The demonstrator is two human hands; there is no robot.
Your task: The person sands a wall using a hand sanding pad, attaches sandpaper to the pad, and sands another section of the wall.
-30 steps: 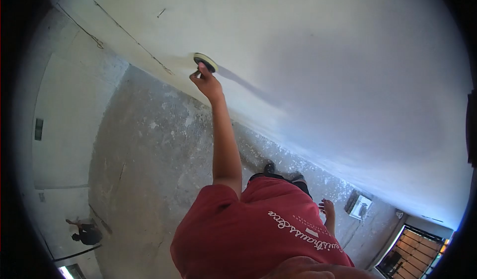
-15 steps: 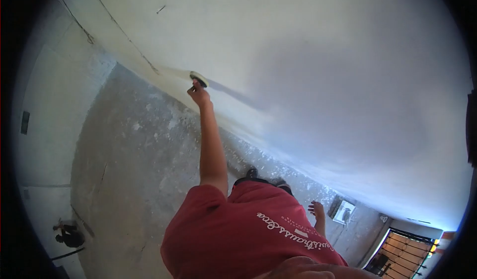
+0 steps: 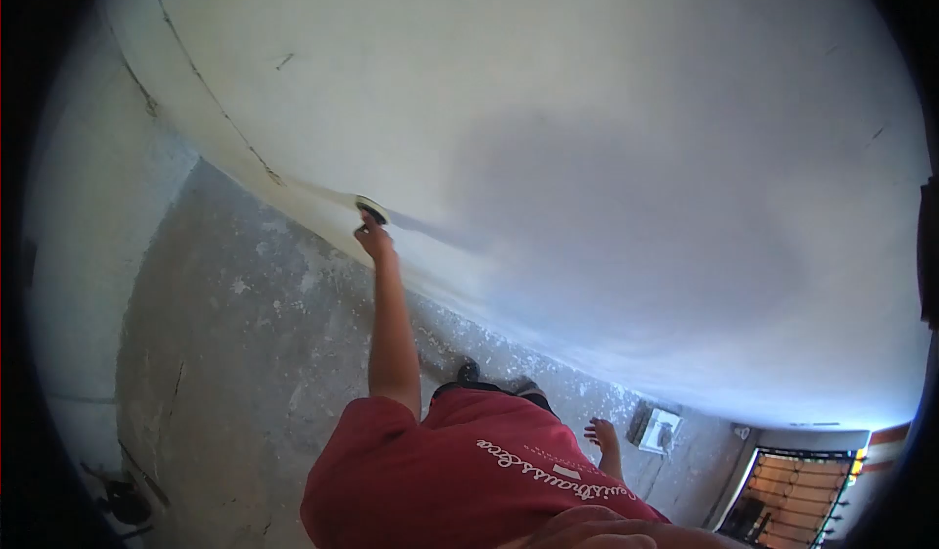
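My left hand (image 3: 375,240), at the end of an outstretched arm, is closed on a round pad (image 3: 371,209) with a pale rim and a dark back. The pad's pale face is against the light wall (image 3: 587,206), low down near where wall and floor meet. Down by my right side, beyond the red shirt (image 3: 469,471), my right hand (image 3: 602,434) has its fingers apart and holds nothing. A shadow of my head and arm falls on the wall.
A white tray-like item (image 3: 659,431) lies on the grey, paint-spotted floor (image 3: 245,353). At lower right is a barred opening (image 3: 792,495). Another person (image 3: 125,500) is at the far lower left. Cracks run down the wall at upper left.
My left hand and the pad have moved down and left in view, along the wall. The view has shifted, and the other person is now nearer the dark edge. My right hand stays open.
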